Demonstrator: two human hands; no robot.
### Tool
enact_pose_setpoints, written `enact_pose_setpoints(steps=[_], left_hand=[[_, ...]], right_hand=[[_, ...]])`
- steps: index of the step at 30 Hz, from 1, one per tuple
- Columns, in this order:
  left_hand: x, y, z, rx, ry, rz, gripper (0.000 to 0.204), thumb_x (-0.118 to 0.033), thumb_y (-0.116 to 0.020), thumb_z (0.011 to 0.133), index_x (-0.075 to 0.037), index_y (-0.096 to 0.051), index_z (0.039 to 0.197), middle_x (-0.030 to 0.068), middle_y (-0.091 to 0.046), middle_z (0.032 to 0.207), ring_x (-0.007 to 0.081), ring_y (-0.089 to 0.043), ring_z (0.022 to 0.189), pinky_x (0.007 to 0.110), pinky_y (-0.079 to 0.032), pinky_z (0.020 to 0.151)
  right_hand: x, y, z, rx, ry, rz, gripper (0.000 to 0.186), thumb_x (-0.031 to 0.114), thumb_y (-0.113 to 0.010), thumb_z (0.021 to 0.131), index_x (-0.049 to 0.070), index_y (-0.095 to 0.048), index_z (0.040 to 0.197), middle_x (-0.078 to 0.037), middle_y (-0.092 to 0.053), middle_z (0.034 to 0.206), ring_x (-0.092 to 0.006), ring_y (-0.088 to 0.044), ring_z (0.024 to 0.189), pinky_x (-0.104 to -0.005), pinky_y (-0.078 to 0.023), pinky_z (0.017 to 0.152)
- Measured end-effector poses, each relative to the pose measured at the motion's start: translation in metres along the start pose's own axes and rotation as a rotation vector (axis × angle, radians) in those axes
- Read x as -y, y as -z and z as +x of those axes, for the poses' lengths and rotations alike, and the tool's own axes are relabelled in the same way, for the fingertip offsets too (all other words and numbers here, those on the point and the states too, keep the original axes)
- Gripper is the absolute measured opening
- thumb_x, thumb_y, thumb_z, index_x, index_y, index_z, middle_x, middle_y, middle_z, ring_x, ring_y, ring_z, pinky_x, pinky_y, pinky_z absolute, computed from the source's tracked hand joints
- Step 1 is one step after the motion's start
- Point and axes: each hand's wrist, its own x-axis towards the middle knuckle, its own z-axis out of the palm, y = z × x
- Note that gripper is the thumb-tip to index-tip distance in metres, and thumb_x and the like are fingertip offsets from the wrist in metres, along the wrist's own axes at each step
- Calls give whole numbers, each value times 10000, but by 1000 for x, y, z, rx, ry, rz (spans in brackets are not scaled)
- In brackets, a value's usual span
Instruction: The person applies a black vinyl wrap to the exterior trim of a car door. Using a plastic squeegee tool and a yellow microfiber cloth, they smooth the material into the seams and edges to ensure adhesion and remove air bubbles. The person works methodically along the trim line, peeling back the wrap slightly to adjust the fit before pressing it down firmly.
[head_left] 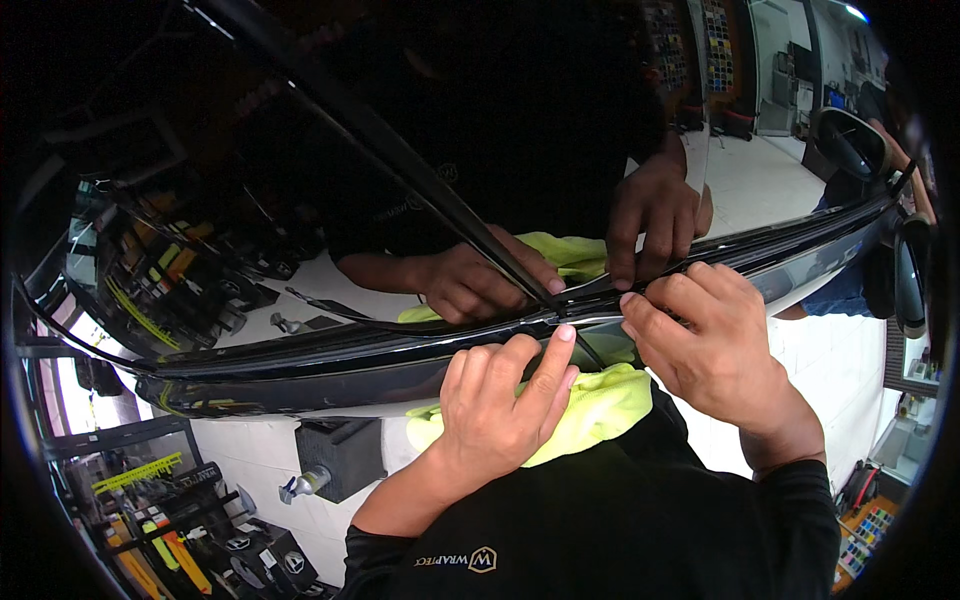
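Note:
Both of my hands are at the black window trim strip (pixel 340 350) below the dark side windows of a black car. My left hand (pixel 500 405) presses its straight index fingertip against the trim, just under the upright pillar strip (pixel 440 200). Its other fingers are curled, and a yellow-green cloth (pixel 600 412) shows on both sides of it, seemingly held under the palm. My right hand (pixel 705 335) is closed at the trim just right of the pillar, thumb and index finger pinching its edge. A thin shiny line runs between the two hands; the pinched end is partly hidden.
Side mirrors (pixel 912 275) stand out at the far right, one of them a reflection. Below the car are a dark box (pixel 340 458) with a spray bottle (pixel 305 485) beside it and a rack of tools (pixel 150 520). The glass (pixel 300 200) mirrors my hands.

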Motion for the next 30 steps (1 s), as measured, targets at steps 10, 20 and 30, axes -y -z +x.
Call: enact_pose_setpoints(steps=[10,20,30], left_hand=[[2,-2,-3,-15,-9,-8,515,-152,-882,839,-50,-765,1330,78,-658,1072,232,-552,817,380,-434,701],[5,14,1,-51,43,13,413,-38,-870,812,-7,-776,1213,104,-661,1044,259,-590,788,374,-474,679],[13,16,9,-69,24,122,263,-43,-848,845,4,-784,1096,76,-647,1019,210,-568,780,350,-433,664]], right_hand=[[9,-14,-8,-111,-33,-46,252,121,-817,820,53,-766,1058,-30,-652,954,-197,-587,775,-355,-438,668],[7,-16,-11,-113,-66,35,290,85,-844,813,60,-755,1087,-36,-655,935,-207,-602,773,-367,-450,672],[1,0,3,-26,-11,29,281,58,-833,800,55,-740,1065,-22,-589,817,-181,-585,697,-354,-438,628]])
